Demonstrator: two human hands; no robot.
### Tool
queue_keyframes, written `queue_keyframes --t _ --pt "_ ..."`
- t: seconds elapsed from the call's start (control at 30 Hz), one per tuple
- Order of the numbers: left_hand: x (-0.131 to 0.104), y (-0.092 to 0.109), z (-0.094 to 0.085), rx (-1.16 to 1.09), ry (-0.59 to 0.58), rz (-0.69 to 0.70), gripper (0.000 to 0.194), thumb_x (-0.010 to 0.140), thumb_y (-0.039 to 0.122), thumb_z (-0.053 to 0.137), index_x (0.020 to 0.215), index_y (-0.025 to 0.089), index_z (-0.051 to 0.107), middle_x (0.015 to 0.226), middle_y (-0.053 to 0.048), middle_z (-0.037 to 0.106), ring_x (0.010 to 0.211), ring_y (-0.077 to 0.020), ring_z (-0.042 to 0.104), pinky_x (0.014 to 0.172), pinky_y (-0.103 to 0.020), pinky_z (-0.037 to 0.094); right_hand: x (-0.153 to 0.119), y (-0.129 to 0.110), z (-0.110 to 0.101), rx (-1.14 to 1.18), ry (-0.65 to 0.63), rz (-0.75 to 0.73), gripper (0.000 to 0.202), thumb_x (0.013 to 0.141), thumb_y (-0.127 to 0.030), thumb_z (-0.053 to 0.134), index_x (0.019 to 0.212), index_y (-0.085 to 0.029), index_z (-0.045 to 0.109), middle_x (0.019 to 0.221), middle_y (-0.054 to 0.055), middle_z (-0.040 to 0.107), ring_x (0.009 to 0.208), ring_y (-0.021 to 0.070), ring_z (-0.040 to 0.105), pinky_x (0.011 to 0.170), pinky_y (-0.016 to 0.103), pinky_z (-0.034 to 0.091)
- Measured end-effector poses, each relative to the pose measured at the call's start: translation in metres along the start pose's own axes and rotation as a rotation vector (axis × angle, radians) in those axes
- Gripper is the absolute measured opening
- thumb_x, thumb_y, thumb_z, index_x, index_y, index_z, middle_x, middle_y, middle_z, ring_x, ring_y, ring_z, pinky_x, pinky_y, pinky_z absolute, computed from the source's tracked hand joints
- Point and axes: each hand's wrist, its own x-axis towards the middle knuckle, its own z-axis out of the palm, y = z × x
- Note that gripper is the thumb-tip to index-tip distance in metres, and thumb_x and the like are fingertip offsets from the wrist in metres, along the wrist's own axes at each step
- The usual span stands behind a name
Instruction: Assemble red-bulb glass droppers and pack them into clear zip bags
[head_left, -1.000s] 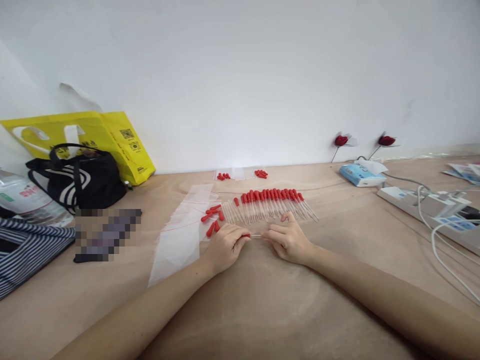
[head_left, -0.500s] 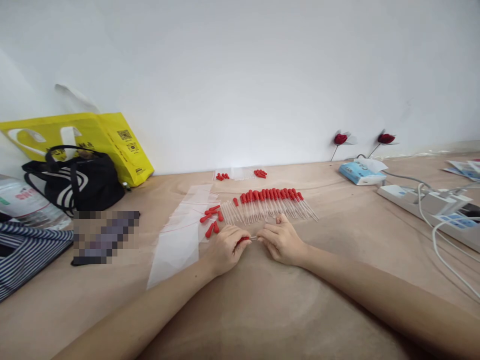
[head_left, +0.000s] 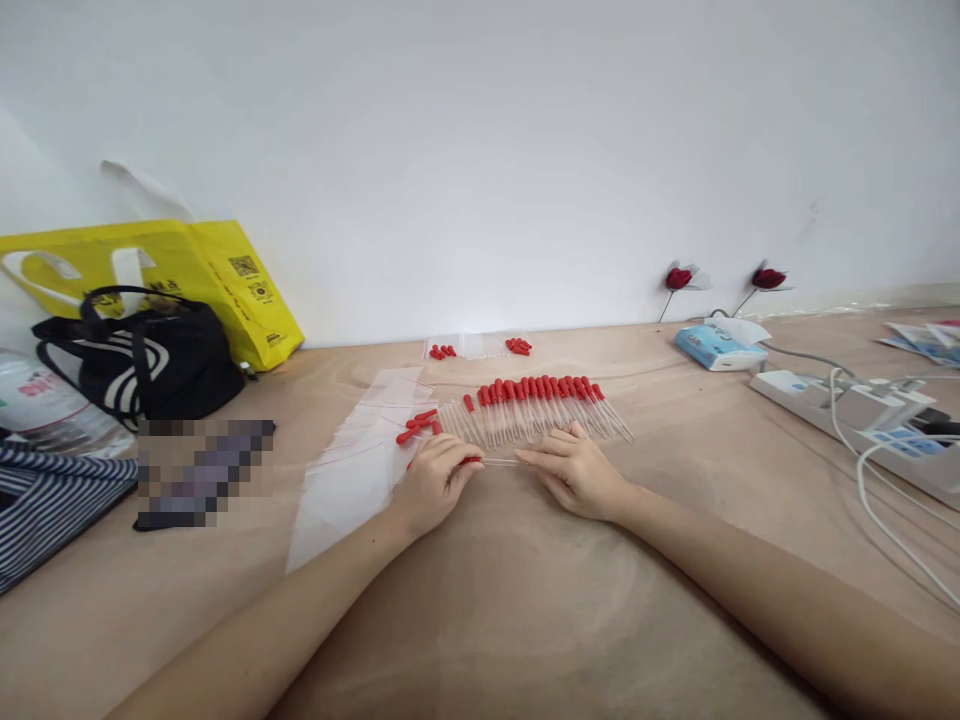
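Clamping red bulb (head_left: 472, 460) in left hand (head_left: 436, 475); touching clear tube (head_left: 499, 462) tip with right hand (head_left: 577, 474), can't tell if pinching.

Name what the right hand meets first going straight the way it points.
From the right hand, first the thin, clear tube directly ahead, then likely the left hand pinching a red, rubbery-looking, elongated bulb; exact depth is unclear.

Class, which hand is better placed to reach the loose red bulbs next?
Probably the left hand: it is close beside the loose red bulbs, though holding a dropper by its red end. The right hand is farther away.
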Motion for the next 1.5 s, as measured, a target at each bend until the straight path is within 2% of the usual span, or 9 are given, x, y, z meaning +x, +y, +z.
queue_keyframes --t 0.17,0.23,0.43,0.63,0.9,1.13,1.33,1.43,1.5 --pt "0.005 -0.008 -0.012 0.057 0.123 -0.162 0.015 0.08 0.031 0.048 0.084 0.019 0.057 0.082 -0.003 0.062 0.082 -0.0181 0.056 0.075 -0.032 0.042 0.007 -0.001 0.009 0.043 0.183 0.118 0.021 0.082 -0.018 0.044 0.091 -0.018 0.063 0.069 0.003 0.062 0.066 0.0134 0.05 0.064 0.029 0.025" --pt "0.006 -0.011 -0.019 0.165 0.106 -0.272 0.016 0.078 0.034 0.049 0.082 0.018 0.054 0.082 -0.004 0.06 0.082 -0.0194 0.055 0.074 -0.032 0.042 0.013 -0.001 0.015 0.041 0.264 0.17 0.02 0.081 -0.017 0.045 0.089 -0.017 0.063 0.067 0.002 0.062 0.063 0.0129 0.05 0.065 0.029 0.025" --pt "0.003 -0.016 -0.034 0.425 -0.3 -0.552 0.025 0.071 0.038 0.053 0.085 0.018 0.047 0.092 -0.008 0.056 0.084 -0.0248 0.055 0.066 -0.033 0.042 0.037 -0.003 0.036 -0.072 0.355 0.258 0.019 0.079 -0.018 0.046 0.072 -0.017 0.064 0.059 0.002 0.059 0.061 0.0135 0.047 0.066 0.03 0.024" --pt "0.003 -0.014 -0.034 0.409 -0.408 -0.552 0.012 0.078 0.025 0.045 0.088 0.019 0.044 0.094 -0.008 0.058 0.085 -0.024 0.057 0.066 -0.032 0.041 0.058 -0.007 0.053 -0.172 0.249 0.269 0.02 0.078 -0.016 0.047 0.065 -0.016 0.062 0.06 0.003 0.058 0.065 0.0144 0.045 0.066 0.031 0.021" --pt "0.006 -0.017 -0.037 0.307 -0.362 -0.521 0.025 0.069 0.023 0.057 0.091 0.019 0.047 0.087 -0.005 0.061 0.079 -0.0215 0.058 0.064 -0.029 0.041 0.065 -0.012 0.054 -0.184 0.032 0.24 0.022 0.081 -0.018 0.045 0.064 -0.015 0.058 0.068 0.005 0.057 0.072 0.0153 0.045 0.065 0.031 0.019" --pt "0.009 -0.022 -0.048 0.232 -0.35 -0.542 0.024 0.065 0.019 0.056 0.089 0.021 0.051 0.069 0.001 0.057 0.066 -0.0173 0.057 0.055 -0.025 0.039 0.059 -0.014 0.044 -0.074 0.061 0.307 0.023 0.082 -0.027 0.048 0.068 -0.017 0.063 0.068 0.004 0.058 0.073 0.0156 0.046 0.067 0.032 0.021" --pt "0.005 0.003 -0.019 -0.267 -0.063 -0.475 0.037 0.07 0.022 0.056 0.104 0.02 0.04 0.073 0.001 0.054 0.062 -0.013 0.057 0.06 -0.027 0.048 0.049 -0.032 0.029 0.319 0.131 0.414 0.024 0.078 -0.042 0.053 0.088 -0.023 0.066 0.07 0.001 0.06 0.072 0.0151 0.05 0.067 0.03 0.029" --pt "0.002 0.016 -0.004 -0.418 -0.026 -0.426 0.034 0.073 0.023 0.053 0.103 0.02 0.038 0.076 0.0 0.055 0.067 -0.0135 0.059 0.063 -0.029 0.05 0.047 -0.037 0.029 0.497 0.144 0.411 0.021 0.078 -0.039 0.053 0.083 -0.023 0.066 0.072 0.001 0.061 0.07 0.014 0.051 0.066 0.028 0.035" --pt "0.002 0.015 -0.003 -0.364 -0.028 -0.388 0.037 0.07 0.025 0.058 0.103 0.02 0.04 0.08 -0.001 0.056 0.073 -0.0154 0.059 0.068 -0.031 0.049 0.044 -0.034 0.029 0.528 0.206 0.439 0.02 0.08 -0.036 0.051 0.077 -0.021 0.064 0.072 0.001 0.061 0.071 0.0139 0.052 0.066 0.027 0.037"
